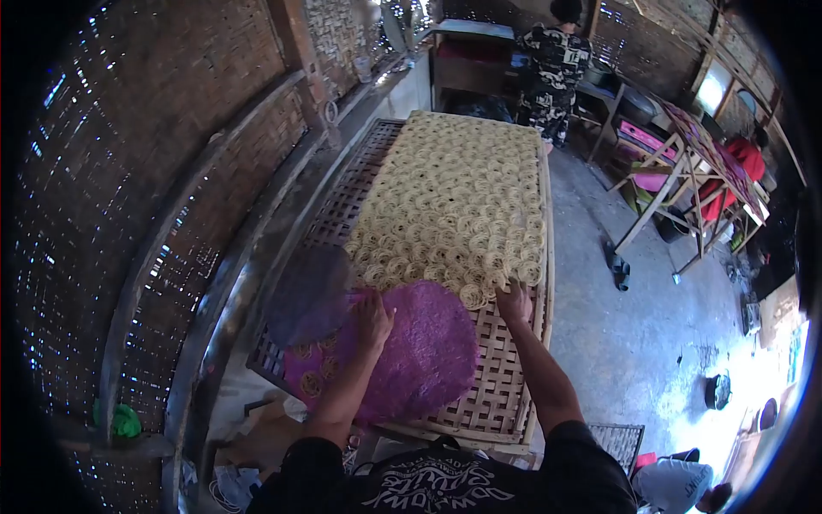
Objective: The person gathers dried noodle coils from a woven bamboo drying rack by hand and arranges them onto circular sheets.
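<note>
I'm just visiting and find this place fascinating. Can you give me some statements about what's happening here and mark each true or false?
1. The right hand is at the near edge of the pale coils. True.
2. The left hand is off to the side, at the bamboo wall. False: it is at the purple sheet.
3. The coils cover the woven rack completely. False: bare lattice shows by the right forearm.
4. A person in patterned clothes stands beyond the rack's far end. True.
5. The dark sandals lie on the rack. False: they are on the floor.
</note>
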`<action>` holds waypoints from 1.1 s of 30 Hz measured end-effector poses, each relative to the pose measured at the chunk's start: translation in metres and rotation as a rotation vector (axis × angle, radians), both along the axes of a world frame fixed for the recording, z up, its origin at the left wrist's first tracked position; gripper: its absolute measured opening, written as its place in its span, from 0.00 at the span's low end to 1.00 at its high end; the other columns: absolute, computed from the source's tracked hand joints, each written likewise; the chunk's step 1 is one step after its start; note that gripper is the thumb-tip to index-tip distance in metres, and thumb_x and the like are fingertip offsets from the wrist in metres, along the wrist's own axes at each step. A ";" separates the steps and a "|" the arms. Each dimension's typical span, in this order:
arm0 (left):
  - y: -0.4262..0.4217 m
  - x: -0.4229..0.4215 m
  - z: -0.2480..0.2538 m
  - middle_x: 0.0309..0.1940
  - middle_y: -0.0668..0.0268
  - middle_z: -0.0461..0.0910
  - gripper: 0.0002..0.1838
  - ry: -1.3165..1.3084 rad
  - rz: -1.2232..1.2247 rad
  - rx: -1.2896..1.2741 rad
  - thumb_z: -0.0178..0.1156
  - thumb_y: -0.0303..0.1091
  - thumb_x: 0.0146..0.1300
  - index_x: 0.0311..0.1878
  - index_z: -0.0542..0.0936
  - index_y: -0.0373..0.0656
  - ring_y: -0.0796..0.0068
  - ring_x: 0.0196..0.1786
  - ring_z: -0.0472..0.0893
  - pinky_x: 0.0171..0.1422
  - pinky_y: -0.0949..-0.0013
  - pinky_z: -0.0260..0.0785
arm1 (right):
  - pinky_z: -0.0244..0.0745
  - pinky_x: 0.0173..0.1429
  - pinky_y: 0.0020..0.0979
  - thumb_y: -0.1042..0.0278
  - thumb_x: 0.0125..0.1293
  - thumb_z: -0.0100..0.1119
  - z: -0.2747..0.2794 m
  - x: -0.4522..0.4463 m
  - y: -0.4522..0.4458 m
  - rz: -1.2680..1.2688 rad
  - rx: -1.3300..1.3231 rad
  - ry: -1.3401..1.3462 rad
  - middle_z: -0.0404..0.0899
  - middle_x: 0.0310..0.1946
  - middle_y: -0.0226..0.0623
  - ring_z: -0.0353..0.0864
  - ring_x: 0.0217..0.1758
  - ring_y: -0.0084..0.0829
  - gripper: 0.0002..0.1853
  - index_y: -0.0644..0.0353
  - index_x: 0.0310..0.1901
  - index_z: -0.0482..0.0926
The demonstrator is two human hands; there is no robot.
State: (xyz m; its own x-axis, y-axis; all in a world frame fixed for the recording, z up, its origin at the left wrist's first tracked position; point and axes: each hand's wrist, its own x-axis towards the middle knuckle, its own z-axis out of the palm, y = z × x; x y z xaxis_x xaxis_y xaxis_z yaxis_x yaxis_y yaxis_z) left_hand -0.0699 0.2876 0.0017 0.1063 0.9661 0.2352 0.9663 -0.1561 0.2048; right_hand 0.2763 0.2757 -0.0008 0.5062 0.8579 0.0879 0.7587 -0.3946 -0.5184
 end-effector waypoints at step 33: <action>0.021 -0.328 -0.086 0.61 0.39 0.71 0.29 -0.745 0.839 0.342 0.56 0.43 0.67 0.65 0.68 0.31 0.41 0.64 0.71 0.66 0.49 0.64 | 0.81 0.41 0.39 0.64 0.61 0.65 0.007 -0.169 -0.128 0.549 0.077 0.435 0.83 0.43 0.42 0.86 0.38 0.39 0.16 0.58 0.50 0.81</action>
State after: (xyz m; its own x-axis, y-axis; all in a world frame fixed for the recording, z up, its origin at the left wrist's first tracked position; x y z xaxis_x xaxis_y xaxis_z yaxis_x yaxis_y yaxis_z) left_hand -0.3978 0.3082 -0.0844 -0.8075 0.5425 0.2317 0.4519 0.3165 0.8340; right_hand 0.1074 0.1473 0.0060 0.0047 0.9989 0.0469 0.5554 0.0364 -0.8308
